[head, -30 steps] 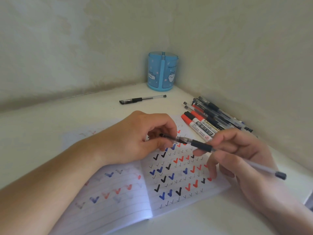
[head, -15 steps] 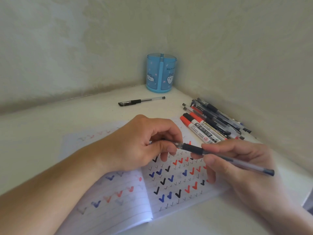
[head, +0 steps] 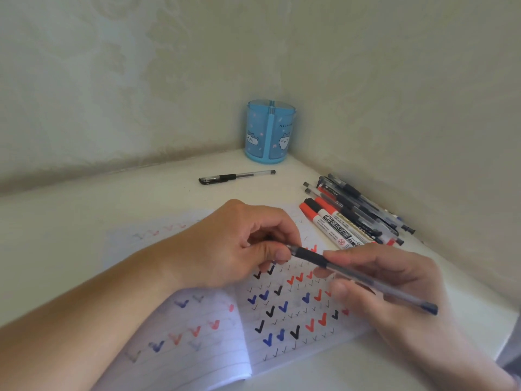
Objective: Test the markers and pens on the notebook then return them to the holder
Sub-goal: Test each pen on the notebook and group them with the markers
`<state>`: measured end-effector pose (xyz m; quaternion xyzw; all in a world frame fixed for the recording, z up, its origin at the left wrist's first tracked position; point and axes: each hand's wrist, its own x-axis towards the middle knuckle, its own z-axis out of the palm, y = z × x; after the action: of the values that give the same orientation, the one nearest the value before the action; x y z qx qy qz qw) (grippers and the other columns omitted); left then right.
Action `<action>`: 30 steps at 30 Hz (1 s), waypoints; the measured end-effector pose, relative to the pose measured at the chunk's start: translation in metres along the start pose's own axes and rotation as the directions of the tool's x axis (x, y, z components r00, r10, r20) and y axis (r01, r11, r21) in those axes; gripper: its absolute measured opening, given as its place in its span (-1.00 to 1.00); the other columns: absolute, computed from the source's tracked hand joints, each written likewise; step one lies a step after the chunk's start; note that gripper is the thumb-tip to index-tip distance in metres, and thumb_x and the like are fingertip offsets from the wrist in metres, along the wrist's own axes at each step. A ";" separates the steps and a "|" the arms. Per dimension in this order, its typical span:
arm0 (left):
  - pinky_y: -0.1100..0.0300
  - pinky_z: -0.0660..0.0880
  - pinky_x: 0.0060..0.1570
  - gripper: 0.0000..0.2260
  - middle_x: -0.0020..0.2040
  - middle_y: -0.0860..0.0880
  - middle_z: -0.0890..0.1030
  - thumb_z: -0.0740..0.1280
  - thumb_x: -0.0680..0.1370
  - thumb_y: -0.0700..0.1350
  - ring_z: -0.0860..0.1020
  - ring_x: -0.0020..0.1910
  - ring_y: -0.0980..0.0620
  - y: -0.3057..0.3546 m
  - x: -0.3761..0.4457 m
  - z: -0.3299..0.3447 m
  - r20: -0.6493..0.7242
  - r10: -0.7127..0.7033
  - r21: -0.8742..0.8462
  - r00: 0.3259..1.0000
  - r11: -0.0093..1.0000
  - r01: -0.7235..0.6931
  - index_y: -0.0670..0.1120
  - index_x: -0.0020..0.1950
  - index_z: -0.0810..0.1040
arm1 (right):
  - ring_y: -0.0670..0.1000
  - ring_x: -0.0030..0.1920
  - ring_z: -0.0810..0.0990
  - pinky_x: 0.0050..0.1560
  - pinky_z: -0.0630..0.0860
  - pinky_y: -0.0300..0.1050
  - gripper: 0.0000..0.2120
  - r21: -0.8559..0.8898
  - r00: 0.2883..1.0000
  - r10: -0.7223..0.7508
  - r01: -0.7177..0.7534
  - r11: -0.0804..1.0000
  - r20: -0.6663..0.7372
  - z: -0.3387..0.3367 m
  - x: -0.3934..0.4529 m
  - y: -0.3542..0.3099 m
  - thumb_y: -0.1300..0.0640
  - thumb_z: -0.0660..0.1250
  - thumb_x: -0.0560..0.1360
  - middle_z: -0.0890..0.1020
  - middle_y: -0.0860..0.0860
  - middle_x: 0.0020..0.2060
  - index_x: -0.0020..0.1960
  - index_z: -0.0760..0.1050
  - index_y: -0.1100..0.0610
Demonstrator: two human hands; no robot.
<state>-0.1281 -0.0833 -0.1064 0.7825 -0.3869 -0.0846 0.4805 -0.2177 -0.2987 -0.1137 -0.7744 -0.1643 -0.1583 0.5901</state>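
Observation:
An open lined notebook (head: 282,320) full of black, blue and red check marks lies on the white table. Above it my right hand (head: 394,292) holds a clear gel pen (head: 363,277) by its black grip, tip pointing left. My left hand (head: 239,249) pinches that pen's tip end, apparently its cap, between thumb and fingers. The blue pen holder (head: 270,131) stands in the far corner. A pile of pens and red markers (head: 352,213) lies to the right of the notebook.
A single capped black gel pen (head: 236,176) lies on the table in front of the holder. Walls close in the table (head: 70,221) at the back and the right. The table's front right edge runs near my right wrist.
The pen's tip end has gone deeper into my left hand's fingers, and both hands have drifted slightly down over the notebook.

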 end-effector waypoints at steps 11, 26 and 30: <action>0.06 0.61 -0.06 -0.77 -0.13 0.12 0.69 0.41 0.47 0.04 0.66 -0.19 0.07 -0.006 0.002 -0.008 -0.190 0.060 0.081 0.980 0.996 -0.045 0.07 0.11 0.61 | 0.15 -0.11 0.53 -0.25 0.44 -0.05 -0.81 -0.935 0.926 -0.379 0.127 0.332 -0.009 -0.011 0.020 0.009 -0.09 0.36 0.45 0.63 -0.03 -0.16 -0.12 0.69 -0.02; 0.28 0.37 -0.09 -0.87 -0.07 0.22 0.55 0.34 0.53 0.07 0.47 -0.08 0.21 -0.032 0.008 -0.026 -0.508 -0.074 0.455 0.858 0.823 0.341 0.13 0.06 0.54 | 0.03 -0.15 0.49 -0.34 0.38 -0.19 -0.80 -0.962 0.976 0.047 -0.216 0.166 -0.211 -0.040 0.096 0.015 -0.15 0.24 0.51 0.58 -0.12 -0.24 -0.02 0.61 -0.14; 0.19 0.45 -0.06 -0.91 -0.11 0.17 0.55 0.34 0.51 0.05 0.48 -0.10 0.12 -0.035 0.007 -0.031 -0.572 -0.105 0.484 0.813 0.757 0.439 0.11 -0.02 0.54 | 0.01 0.09 0.51 -0.08 0.46 -0.10 -0.78 -0.953 0.995 0.043 0.071 0.295 0.088 0.010 0.144 0.008 -0.09 0.24 0.54 0.61 -0.11 -0.02 0.16 0.54 -0.16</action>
<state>-0.0892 -0.0589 -0.1167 0.9352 -0.1284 0.1805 0.2762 -0.0846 -0.2811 -0.0603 -0.9785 -0.0732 -0.1928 0.0050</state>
